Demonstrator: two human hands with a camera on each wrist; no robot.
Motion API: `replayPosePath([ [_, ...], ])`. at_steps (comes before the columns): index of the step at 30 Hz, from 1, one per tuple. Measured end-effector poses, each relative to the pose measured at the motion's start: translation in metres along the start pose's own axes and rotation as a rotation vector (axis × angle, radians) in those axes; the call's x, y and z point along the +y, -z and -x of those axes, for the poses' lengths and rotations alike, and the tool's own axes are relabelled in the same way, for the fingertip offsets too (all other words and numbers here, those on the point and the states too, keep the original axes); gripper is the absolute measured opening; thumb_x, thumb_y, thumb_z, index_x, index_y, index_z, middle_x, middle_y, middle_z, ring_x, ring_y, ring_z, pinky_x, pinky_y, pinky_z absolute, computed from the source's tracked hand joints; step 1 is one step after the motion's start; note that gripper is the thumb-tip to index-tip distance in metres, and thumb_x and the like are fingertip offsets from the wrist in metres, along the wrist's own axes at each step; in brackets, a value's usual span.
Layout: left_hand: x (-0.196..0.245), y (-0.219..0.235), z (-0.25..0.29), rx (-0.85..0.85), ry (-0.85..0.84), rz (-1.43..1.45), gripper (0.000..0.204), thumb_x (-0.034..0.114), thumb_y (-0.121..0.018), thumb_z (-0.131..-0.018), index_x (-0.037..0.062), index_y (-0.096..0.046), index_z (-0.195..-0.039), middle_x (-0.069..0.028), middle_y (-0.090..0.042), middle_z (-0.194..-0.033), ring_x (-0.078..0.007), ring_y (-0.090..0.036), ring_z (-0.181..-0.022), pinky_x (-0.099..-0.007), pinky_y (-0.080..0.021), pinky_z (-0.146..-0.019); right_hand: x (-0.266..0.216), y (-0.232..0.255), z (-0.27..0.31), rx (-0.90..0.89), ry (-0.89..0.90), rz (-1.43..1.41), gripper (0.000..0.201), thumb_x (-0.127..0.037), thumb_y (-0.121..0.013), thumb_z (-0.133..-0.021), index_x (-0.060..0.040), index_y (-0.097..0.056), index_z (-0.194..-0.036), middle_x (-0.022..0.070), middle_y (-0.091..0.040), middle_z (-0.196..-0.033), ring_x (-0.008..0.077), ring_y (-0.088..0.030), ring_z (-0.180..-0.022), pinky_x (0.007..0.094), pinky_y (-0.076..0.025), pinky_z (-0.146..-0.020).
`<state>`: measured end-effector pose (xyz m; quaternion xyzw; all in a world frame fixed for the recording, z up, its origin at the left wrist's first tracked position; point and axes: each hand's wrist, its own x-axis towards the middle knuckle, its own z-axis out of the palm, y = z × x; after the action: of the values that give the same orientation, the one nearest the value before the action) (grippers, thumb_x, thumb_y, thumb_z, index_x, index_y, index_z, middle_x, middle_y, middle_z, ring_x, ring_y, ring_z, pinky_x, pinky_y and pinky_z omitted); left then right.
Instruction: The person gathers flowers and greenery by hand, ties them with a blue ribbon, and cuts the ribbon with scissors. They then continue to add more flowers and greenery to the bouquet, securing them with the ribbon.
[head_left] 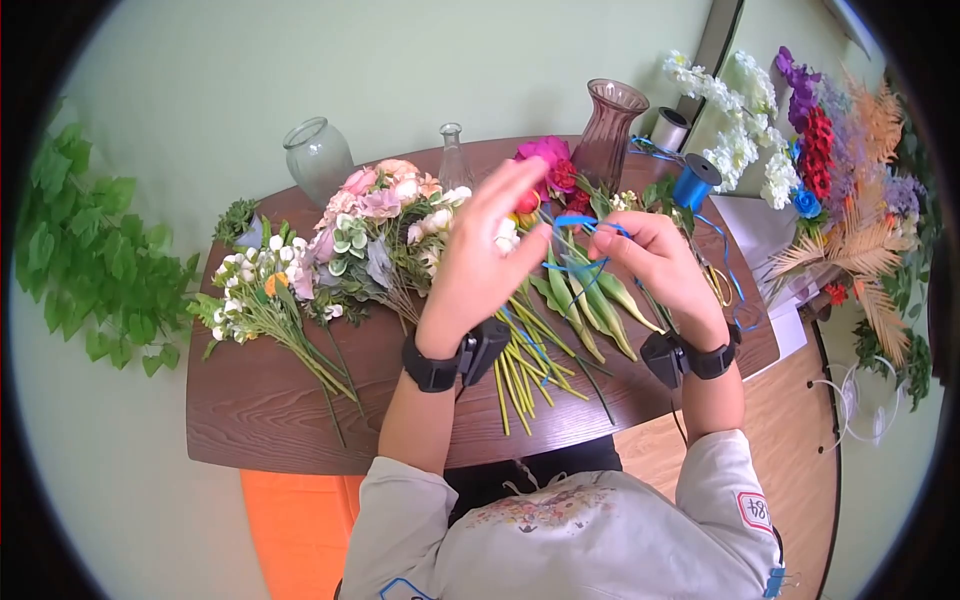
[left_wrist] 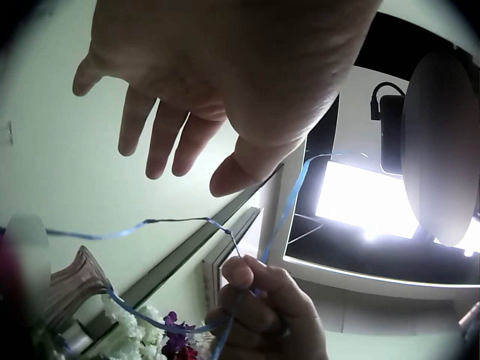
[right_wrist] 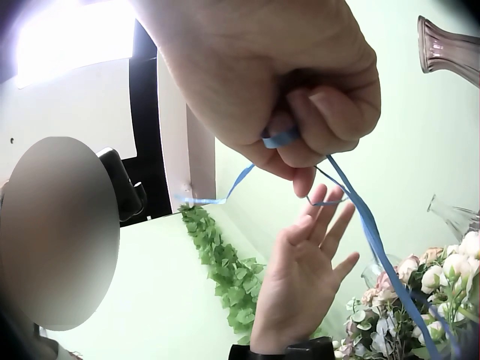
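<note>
My right hand [head_left: 668, 262] pinches a thin blue ribbon [right_wrist: 379, 244] between thumb and fingers, raised over the table. In the right wrist view the ribbon passes through the curled fingers, and strands trail from both sides. My left hand [head_left: 478, 262] is held up just left of it, fingers extended and apart, with nothing gripped. The left wrist view shows its fingers [left_wrist: 161, 142] spread above the ribbon strands. Beneath the hands lie tulips with broad green leaves [head_left: 595, 300] and a bunch of green stems [head_left: 520, 375], their flower heads partly hidden by the left hand.
A blue ribbon spool [head_left: 697, 182] stands at the back right, near gold-handled scissors [head_left: 718, 285]. Behind are a purple glass vase [head_left: 608, 130], a clear vase [head_left: 318, 160] and a small bottle [head_left: 453, 155]. Pink and white flowers [head_left: 375, 205] cover the table's [head_left: 240, 400] left side.
</note>
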<state>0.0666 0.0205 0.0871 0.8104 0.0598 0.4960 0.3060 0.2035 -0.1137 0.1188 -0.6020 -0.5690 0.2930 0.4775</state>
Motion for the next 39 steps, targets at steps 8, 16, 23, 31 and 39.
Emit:
replayPosePath([
  [8, -0.006, -0.018, 0.011, -0.229, 0.228, 0.388, 0.015, 0.007, -0.05, -0.081, 0.0001, -0.059, -0.091, -0.0023, -0.056, -0.06, -0.0054, -0.046, -0.051, -0.0202, -0.035, -0.046, 0.005, -0.001, -0.002, -0.012, 0.005, 0.139, 0.026, -0.021, -0.044, -0.086, 0.0009, -0.057, -0.079, -0.0031, -0.047, -0.06, 0.004, -0.039, -0.057, 0.0207, -0.035, -0.053],
  [16, -0.004, -0.01, 0.005, 0.06, 0.486, 0.668, 0.016, 0.005, -0.044, -0.084, -0.0016, -0.054, -0.095, -0.0081, -0.056, -0.071, -0.0109, -0.053, -0.046, -0.0196, -0.041, -0.041, 0.013, 0.003, -0.012, 0.311, 0.121, -0.104, 0.041, -0.03, -0.033, -0.09, 0.0012, -0.058, -0.08, 0.0022, -0.054, -0.067, 0.0087, -0.047, -0.063, 0.0217, -0.037, -0.06],
  [23, -0.013, -0.008, 0.003, 0.233, 0.427, 0.549, 0.02, 0.005, -0.046, -0.084, -0.003, -0.053, -0.101, -0.0106, -0.058, -0.087, -0.0139, -0.058, -0.074, -0.0216, -0.046, -0.064, 0.019, 0.01, -0.017, 0.281, -0.055, -0.403, 0.044, -0.034, -0.032, -0.089, 0.0013, -0.058, -0.083, 0.0033, -0.055, -0.074, 0.009, -0.047, -0.068, 0.0214, -0.036, -0.063],
  [31, 0.001, -0.029, 0.004, 0.074, 0.108, 0.406, 0.034, 0.007, -0.068, -0.065, -0.0031, -0.056, -0.095, -0.011, -0.057, -0.091, -0.0179, -0.055, -0.085, -0.0274, -0.043, -0.074, 0.016, -0.004, -0.023, 0.153, 0.021, -0.425, 0.045, -0.035, -0.032, -0.089, 0.0002, -0.059, -0.095, 0.0057, -0.059, -0.088, 0.0076, -0.049, -0.07, 0.0204, -0.04, -0.065],
  [39, 0.024, -0.03, 0.008, 0.143, -0.138, -0.054, 0.032, 0.007, -0.073, -0.057, 0.0001, -0.058, -0.084, -0.0106, -0.055, -0.089, -0.0221, -0.054, -0.084, -0.0308, -0.043, -0.073, 0.008, -0.019, -0.021, 0.294, 0.125, -0.244, 0.043, -0.034, -0.031, -0.09, -0.0015, -0.057, -0.102, 0.002, -0.058, -0.083, 0.0048, -0.042, -0.059, 0.0181, -0.037, -0.055],
])
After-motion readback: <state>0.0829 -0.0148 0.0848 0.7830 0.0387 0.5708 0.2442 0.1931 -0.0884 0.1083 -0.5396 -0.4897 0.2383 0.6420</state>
